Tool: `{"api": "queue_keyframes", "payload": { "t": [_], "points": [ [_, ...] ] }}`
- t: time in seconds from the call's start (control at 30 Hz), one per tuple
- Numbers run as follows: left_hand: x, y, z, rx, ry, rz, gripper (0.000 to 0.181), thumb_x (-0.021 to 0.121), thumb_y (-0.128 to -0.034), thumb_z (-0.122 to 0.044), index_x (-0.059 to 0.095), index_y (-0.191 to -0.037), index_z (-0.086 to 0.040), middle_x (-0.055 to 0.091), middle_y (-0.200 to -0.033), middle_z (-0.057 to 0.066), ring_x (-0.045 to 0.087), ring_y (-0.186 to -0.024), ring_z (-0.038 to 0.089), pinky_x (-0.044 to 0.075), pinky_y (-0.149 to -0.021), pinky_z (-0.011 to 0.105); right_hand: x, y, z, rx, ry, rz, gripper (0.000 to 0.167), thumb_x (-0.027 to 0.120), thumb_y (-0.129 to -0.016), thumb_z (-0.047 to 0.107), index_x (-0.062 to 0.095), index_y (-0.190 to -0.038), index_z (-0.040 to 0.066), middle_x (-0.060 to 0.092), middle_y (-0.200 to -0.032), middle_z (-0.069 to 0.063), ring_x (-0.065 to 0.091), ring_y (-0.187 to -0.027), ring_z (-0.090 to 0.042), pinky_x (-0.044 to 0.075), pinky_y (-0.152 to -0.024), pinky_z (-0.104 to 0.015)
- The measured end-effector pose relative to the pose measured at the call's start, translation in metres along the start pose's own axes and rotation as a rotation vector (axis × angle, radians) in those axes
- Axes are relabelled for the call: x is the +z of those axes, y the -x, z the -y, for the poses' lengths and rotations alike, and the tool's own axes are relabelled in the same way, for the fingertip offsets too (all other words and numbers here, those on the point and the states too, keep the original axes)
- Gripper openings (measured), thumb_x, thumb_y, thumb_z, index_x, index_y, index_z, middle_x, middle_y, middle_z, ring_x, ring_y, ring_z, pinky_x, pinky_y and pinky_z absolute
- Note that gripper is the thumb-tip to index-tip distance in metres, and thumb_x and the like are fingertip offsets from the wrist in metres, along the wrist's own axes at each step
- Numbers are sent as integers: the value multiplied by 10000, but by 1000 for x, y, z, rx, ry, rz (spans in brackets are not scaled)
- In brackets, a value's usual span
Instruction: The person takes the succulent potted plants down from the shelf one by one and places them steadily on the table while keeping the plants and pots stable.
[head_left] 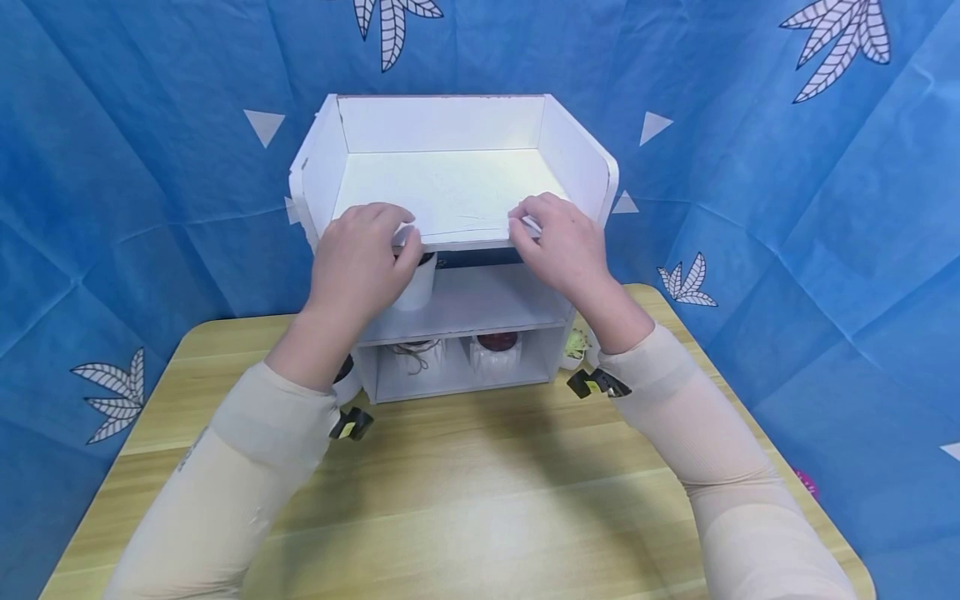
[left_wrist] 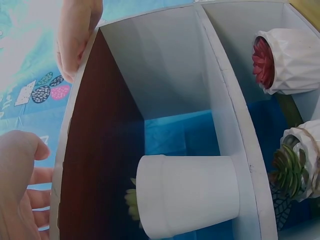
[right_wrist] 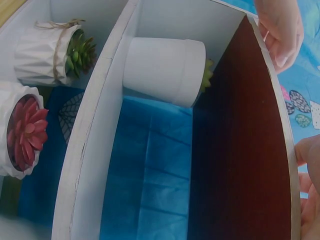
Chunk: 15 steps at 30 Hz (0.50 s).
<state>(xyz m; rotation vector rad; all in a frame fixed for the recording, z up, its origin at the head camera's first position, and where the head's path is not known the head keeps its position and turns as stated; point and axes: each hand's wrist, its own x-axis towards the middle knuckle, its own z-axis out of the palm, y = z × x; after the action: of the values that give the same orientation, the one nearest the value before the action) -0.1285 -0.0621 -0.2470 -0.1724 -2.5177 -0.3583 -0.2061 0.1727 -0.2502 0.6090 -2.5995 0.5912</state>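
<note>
Head view: left hand (head_left: 363,260) and right hand (head_left: 564,243) loosely curved, thumbs apart from fingers, at top front edge of white shelf unit (head_left: 450,185). Standing on counter (head_left: 465,492). Middle level, left: white pot (head_left: 415,289). Below: green succulent (right_wrist: 80,52), red succulent (right_wrist: 28,131).

mid shelf (head_left: 491,302): R side free | L blkd, wht pot (head_left: 417,288)
</note>
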Motion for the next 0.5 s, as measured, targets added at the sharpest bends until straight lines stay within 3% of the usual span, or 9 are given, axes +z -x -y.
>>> {"api": "queue_keyframes", "payload": {
  "t": [0.5],
  "points": [
    [-5,16,-2,58,19,-92,349,533,-993,-299,693,-1187,-57,667,-1271,123,569,-1241,326,463,-1025,512,0,-1,0,-1,-2,-6,358,460,-1009,381,716,-1157,178,671,-1174,-16,608,-1024,-207,515,-826,-410]
  ]
}}
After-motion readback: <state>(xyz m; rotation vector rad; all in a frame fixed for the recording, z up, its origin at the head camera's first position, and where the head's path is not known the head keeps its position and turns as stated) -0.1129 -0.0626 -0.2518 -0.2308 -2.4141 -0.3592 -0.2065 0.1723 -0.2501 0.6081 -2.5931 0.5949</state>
